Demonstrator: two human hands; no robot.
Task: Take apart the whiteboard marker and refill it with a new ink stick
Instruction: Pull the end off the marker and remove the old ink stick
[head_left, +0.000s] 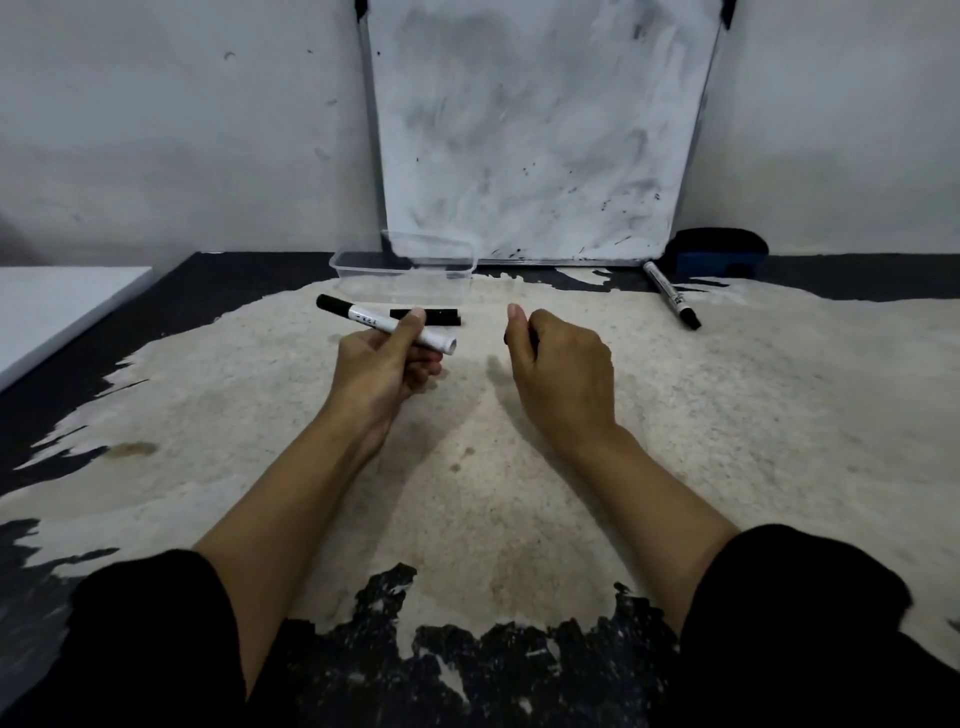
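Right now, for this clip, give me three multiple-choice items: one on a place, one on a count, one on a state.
1. Where does the clear plastic container stand?
A. in front of the smudged whiteboard
B. on the white slab at far left
C. beside the person's sleeve

2. How many white-barrelled markers show?
A. one
B. two
C. four

3. How is the end of the white marker barrel in the left hand that points toward the right hand?
A. capped
B. open, hollow
C. taped over

Answers:
1 A, it sits at the board's lower left edge.
2 B, one held and a second marker lying near the dark blue eraser.
3 B, a hollow rim shows there.
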